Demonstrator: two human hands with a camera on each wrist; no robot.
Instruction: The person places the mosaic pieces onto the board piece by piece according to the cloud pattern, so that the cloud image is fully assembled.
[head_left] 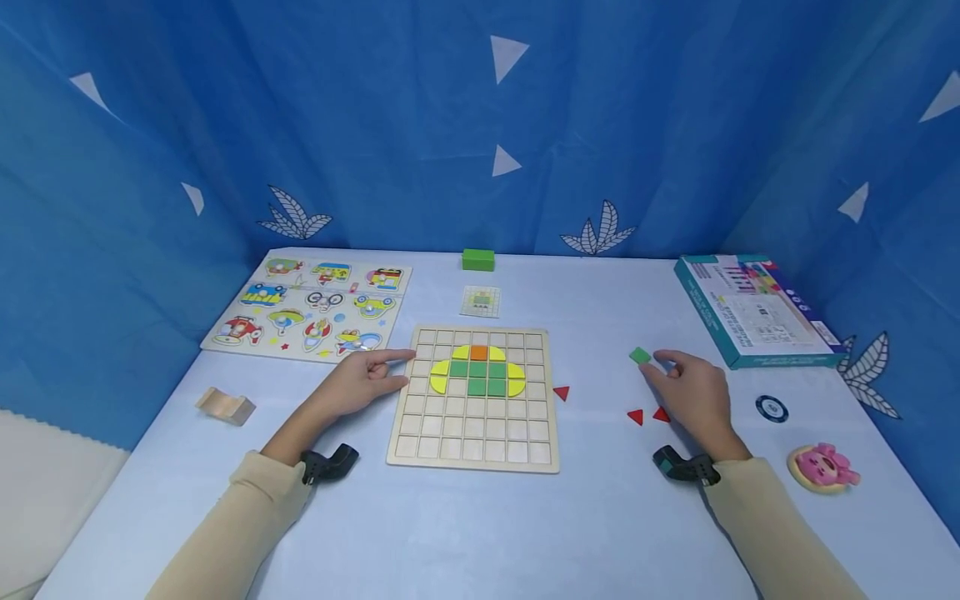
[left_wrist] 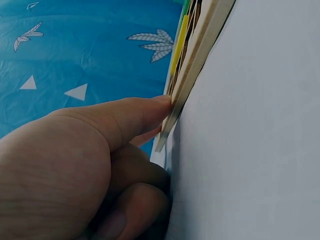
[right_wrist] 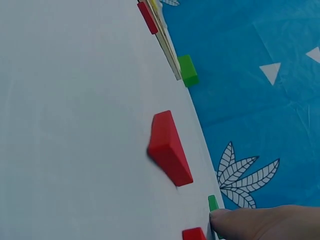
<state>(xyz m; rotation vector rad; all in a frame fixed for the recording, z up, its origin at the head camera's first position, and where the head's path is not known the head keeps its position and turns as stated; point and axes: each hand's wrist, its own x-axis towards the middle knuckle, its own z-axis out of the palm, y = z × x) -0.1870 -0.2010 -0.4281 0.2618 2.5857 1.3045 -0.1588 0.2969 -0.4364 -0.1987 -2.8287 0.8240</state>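
My left hand rests at the left edge of a wooden grid board, its extended index finger and thumb touching the rim. The other fingers are curled under. On the board lie yellow rounded pieces, green squares and one orange square. To the right of the board, my right hand pinches a green square tile between thumb and index finger. The thumb covers part of that tile in the right wrist view; the index finger is hidden there. Red triangles lie near this hand.
A small pattern card and a green block lie behind the board. A vehicle puzzle and wooden block are at left. At right are a box, round chip and pink figure.
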